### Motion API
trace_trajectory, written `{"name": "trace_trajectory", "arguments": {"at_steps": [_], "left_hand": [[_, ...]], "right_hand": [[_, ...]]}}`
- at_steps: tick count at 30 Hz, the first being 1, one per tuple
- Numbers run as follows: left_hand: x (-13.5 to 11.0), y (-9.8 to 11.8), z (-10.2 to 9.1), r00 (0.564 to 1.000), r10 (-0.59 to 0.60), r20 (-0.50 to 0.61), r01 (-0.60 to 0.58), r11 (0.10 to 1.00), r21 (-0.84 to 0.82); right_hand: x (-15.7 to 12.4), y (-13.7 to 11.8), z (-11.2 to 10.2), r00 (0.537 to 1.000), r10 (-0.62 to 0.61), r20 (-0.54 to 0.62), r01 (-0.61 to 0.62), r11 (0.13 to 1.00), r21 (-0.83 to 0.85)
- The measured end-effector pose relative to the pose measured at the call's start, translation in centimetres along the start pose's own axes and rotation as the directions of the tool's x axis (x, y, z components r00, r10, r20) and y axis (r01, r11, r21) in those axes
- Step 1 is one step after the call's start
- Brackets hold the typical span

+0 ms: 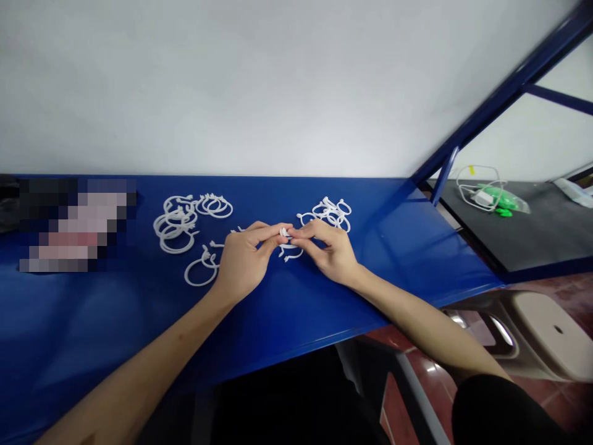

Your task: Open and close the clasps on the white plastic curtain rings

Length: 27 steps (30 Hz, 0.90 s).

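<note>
My left hand (243,262) and my right hand (332,252) meet above the blue table, each in a pinch. Between their fingertips is a small white end of a thin, cord-like tie (284,232), most of it covered by the fingers. White strands (293,254) lie just below my right fingers; whether they belong to the held tie I cannot tell. Behind my right hand lies a cluster of white looped ties (331,215). To the left of my left hand are a stack of similar loops (175,251), a smaller group (222,214) and a single loop (200,284).
The blue table (287,321) runs along a pale wall (278,86). A blurred-out item (78,232) lies at the left. To the right, a black surface (491,235) bears a white charger with cable (482,198) and a green item (504,201). A beige stool (551,334) stands below.
</note>
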State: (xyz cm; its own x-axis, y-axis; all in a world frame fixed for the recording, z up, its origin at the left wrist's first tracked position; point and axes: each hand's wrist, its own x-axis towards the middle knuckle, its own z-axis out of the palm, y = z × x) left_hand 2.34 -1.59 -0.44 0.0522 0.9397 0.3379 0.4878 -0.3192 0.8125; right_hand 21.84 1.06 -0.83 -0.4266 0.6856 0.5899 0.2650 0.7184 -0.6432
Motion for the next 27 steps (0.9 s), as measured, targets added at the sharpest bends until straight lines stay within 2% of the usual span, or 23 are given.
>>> {"name": "trace_trajectory", "arguments": {"at_steps": [3,10,15,18,20,23,25,27], "left_hand": [[-0.2,-0.3,0.2,1.0,0.025,0.017,-0.026,1.0,0.015],[-0.2,-1.2,0.3,0.992,0.119,0.046,-0.119,0.993,-0.011],[0.1,-1.0,0.1,0.986,0.141,0.087,-0.147,0.986,0.074],[0.6,-0.8,-0.1,0.986,0.144,0.086,-0.158,0.971,0.179],[0.8,-0.8,-0.2,0.98,0.18,0.089,-0.197,0.949,0.248],[0.7,-1.1,0.0,0.955,0.211,0.207,-0.275,0.891,0.362],[0.5,-1.4,0.2,0.933,0.192,0.304,-0.313,0.85,0.423],[0.3,-1.7,0.5,0.919,0.18,0.351,-0.338,0.819,0.464]], "right_hand": [[0.0,0.0,-0.3,0.999,-0.041,0.029,0.042,0.999,-0.026],[-0.1,0.8,-0.5,0.972,-0.212,0.098,0.221,0.971,-0.088],[0.0,1.0,-0.5,0.956,-0.232,0.181,0.264,0.948,-0.178],[0.7,1.0,-0.9,0.97,-0.187,0.154,0.22,0.947,-0.233],[1.3,1.2,-1.5,0.988,-0.145,0.058,0.155,0.945,-0.288],[2.0,2.4,-2.7,0.994,-0.041,-0.103,-0.002,0.924,-0.383],[2.2,3.5,-3.5,0.991,0.023,-0.132,-0.078,0.902,-0.425],[2.3,4.8,-3.9,0.991,0.05,-0.123,-0.104,0.869,-0.483]]}}
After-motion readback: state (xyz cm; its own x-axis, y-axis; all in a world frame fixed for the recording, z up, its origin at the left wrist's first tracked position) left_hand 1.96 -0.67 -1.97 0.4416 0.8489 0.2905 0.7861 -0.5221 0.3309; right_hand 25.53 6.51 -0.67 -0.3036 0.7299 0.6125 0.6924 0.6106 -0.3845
